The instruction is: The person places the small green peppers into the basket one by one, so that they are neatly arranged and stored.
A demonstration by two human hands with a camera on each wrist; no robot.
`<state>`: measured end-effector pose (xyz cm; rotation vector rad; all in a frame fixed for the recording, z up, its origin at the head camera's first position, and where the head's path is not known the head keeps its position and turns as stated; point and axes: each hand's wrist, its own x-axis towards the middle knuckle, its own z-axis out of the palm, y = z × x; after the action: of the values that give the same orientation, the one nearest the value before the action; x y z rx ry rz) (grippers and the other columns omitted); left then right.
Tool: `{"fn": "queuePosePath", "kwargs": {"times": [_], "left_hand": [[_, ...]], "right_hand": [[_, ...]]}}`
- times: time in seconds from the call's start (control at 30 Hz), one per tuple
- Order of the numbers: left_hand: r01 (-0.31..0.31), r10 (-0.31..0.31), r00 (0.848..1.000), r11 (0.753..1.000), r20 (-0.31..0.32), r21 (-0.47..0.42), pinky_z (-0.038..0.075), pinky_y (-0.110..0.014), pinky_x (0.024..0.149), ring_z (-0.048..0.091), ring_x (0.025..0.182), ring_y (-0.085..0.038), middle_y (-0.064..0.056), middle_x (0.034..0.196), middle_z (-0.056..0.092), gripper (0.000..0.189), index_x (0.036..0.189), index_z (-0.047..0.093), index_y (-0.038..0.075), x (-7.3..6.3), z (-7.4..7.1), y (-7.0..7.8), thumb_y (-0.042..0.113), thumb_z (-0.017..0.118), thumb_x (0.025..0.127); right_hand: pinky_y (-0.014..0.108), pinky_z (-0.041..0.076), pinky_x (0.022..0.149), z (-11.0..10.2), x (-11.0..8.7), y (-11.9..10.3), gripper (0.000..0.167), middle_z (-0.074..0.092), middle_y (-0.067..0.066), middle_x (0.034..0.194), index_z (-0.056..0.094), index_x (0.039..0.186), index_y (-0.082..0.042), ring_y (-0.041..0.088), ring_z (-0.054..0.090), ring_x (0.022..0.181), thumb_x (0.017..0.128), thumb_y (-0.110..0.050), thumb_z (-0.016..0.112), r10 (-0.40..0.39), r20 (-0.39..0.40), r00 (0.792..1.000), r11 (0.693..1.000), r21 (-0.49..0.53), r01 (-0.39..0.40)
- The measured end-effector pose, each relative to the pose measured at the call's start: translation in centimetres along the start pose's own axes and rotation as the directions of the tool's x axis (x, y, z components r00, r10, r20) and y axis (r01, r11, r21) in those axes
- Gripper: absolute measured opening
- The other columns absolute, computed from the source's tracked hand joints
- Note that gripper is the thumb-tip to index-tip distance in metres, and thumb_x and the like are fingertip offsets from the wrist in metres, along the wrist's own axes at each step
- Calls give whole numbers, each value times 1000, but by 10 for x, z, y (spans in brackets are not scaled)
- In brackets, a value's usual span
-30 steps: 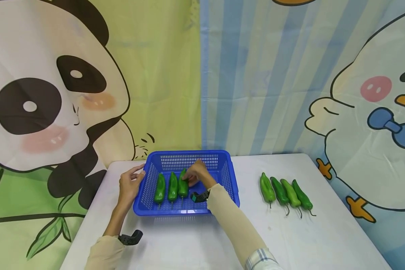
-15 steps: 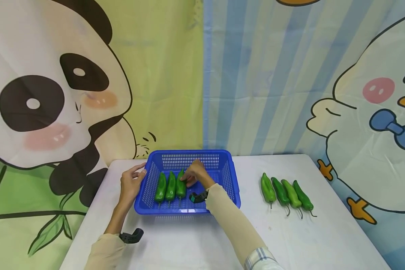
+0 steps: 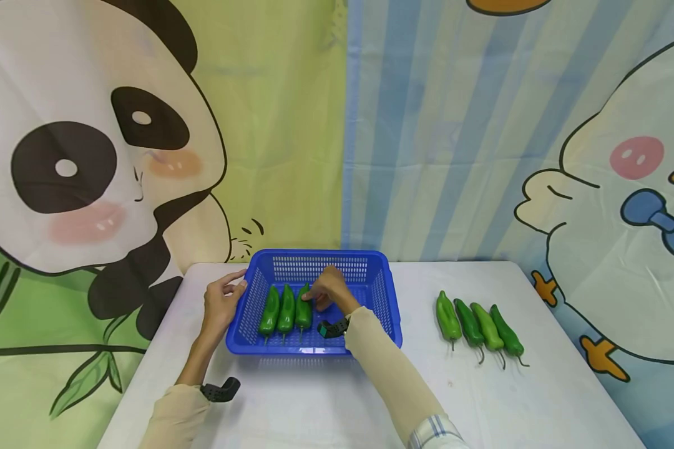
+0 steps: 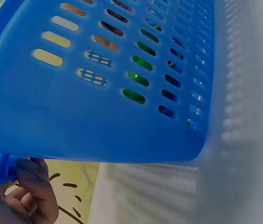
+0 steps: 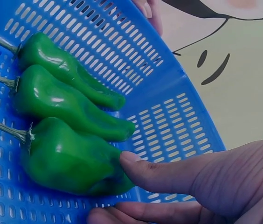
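Observation:
Three green peppers lie side by side in the blue plastic basket (image 3: 314,350), stems toward the person. My right hand (image 3: 329,290) is inside the basket at the rightmost pepper (image 3: 303,310). In the right wrist view, the thumb (image 5: 164,175) presses near that pepper's tip and the other fingers curl low along its side. Left of it are the middle pepper (image 3: 286,312) and the leftmost pepper (image 3: 269,313). At the basket's upper left rim, my left hand (image 3: 221,305) holds on; the left wrist view shows its curled fingers (image 4: 36,186) at the rim.
Several more green peppers (image 3: 472,327) lie in a row on the white table (image 3: 292,405), right of the basket. A printed curtain (image 3: 292,156) with a panda and a bird hangs behind the table. Each wrist wears a black camera strap (image 3: 221,390).
The middle and rightmost peppers have shifted slightly left inside the basket, nearer the leftmost one, with my right hand moving along. My left hand stays at the rim. The head view has shifted slightly.

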<state>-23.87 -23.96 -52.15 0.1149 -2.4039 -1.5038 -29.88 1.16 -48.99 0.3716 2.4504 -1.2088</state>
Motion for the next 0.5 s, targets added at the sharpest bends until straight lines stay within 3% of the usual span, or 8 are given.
{"fn": "queuePosePath", "kwargs": {"times": [0.13,0.27,0.5], "left_hand": [[0,-1,1000,1000,11,11,52,-19,53,65,58,-1,-21,86,80,36,142,72,3,-1,2,0,12,69,107],[2,-2,1000,1000,12,2,52,-19,53,66,56,0,-18,83,78,36,142,72,4,-1,1,0,12,69,107],[0,0,1000,1000,23,-7,53,-18,53,66,55,1,-16,81,77,37,144,70,2,1,-1,1,12,67,108]], "right_hand": [[39,68,82,-3,2,1,39,83,23,94,73,92,8,36,84,90,79,-17,100,7,-22,1000,999,-44,-7],[40,68,81,-11,-5,1,52,82,25,94,68,109,12,37,84,89,80,-15,100,-21,-27,999,999,-31,20],[53,66,93,-37,-24,2,76,80,32,99,53,139,17,45,82,94,84,-13,96,-103,35,994,993,69,101]]}}
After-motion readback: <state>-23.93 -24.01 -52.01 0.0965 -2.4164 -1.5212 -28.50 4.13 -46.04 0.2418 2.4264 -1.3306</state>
